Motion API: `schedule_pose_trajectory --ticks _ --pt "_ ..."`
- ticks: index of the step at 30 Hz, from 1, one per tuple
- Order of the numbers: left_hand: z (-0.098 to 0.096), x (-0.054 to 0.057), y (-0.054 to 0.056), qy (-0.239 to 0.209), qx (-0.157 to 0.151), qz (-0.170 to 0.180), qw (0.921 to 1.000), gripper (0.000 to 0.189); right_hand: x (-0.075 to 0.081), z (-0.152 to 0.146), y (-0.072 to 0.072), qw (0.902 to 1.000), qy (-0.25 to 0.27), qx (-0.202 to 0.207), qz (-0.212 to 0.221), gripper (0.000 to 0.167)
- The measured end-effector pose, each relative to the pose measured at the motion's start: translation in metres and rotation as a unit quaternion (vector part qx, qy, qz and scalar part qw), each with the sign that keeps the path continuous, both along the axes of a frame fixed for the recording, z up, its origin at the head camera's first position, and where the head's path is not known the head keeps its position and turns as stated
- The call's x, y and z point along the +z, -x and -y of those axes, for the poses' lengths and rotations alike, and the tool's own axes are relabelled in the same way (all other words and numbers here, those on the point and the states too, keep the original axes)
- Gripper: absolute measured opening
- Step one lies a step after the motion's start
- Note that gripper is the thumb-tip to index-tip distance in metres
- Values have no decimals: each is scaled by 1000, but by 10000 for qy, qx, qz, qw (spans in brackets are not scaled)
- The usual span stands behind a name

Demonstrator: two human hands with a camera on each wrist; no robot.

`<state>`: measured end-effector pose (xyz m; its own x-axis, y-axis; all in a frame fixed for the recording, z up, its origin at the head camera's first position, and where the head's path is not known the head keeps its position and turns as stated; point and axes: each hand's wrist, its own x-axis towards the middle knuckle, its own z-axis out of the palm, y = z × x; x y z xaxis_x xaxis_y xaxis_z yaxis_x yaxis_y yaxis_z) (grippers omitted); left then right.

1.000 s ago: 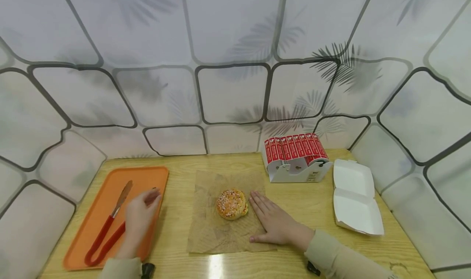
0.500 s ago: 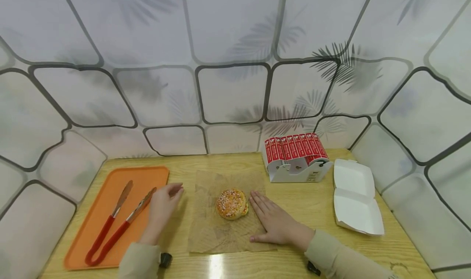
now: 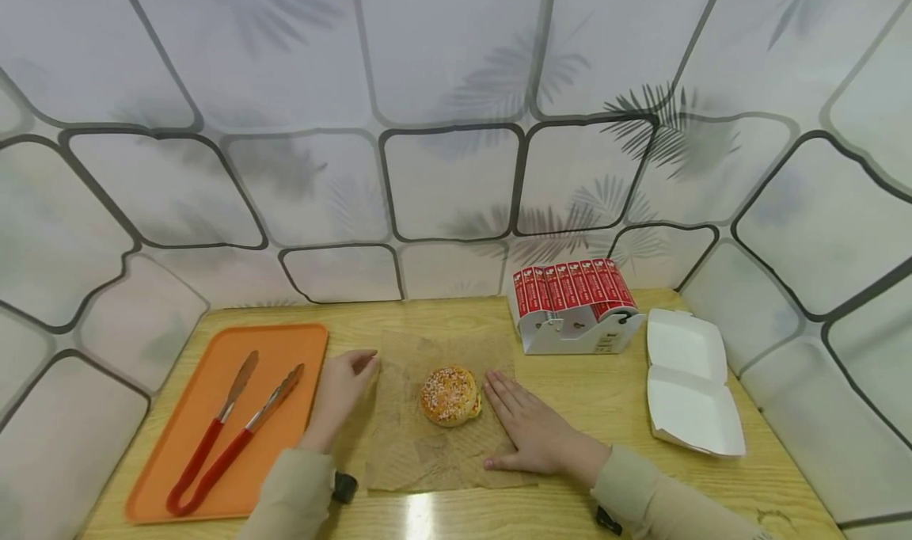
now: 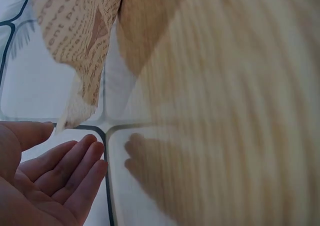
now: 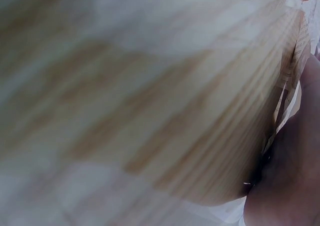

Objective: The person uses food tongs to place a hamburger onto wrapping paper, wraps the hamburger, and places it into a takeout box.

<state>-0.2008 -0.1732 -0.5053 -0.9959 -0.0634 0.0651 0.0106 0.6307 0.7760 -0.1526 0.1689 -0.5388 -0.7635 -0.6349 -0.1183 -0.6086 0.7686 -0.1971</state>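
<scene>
A burger with a seeded bun sits on a sheet of brown wrapping paper in the middle of the table. My right hand lies flat on the paper's right side, its fingertips just beside the burger. At the paper's left edge is my left hand, holding nothing. In the left wrist view its fingers are loosely extended, close to the corner of the printed paper. The right wrist view is blurred, showing mostly tabletop and part of the right hand.
Red-handled tongs rest on an orange tray at the left. A white holder with red printed packets stands at the back right. Beside it lies an unfolded white clamshell box. Patterned walls enclose the table.
My left hand has moved right from over the tray and tongs to the left edge of the paper. The right hand and burger have stayed in place.
</scene>
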Motion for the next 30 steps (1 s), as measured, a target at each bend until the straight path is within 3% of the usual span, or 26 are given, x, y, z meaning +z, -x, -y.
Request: schedule_pose_trajectory --ticks 11,21,30 --pt "-15 -6 9 -704 169 241 9971 30 0 0 0 10000 -6 21 31 118" --pt "-23 -6 13 -1000 352 179 9942 31 -2 -1 0 9997 92 120 -193 120" --pt "-27 -7 13 -1012 193 -23 9947 23 -4 -1 1 9997 -81 122 -180 119"
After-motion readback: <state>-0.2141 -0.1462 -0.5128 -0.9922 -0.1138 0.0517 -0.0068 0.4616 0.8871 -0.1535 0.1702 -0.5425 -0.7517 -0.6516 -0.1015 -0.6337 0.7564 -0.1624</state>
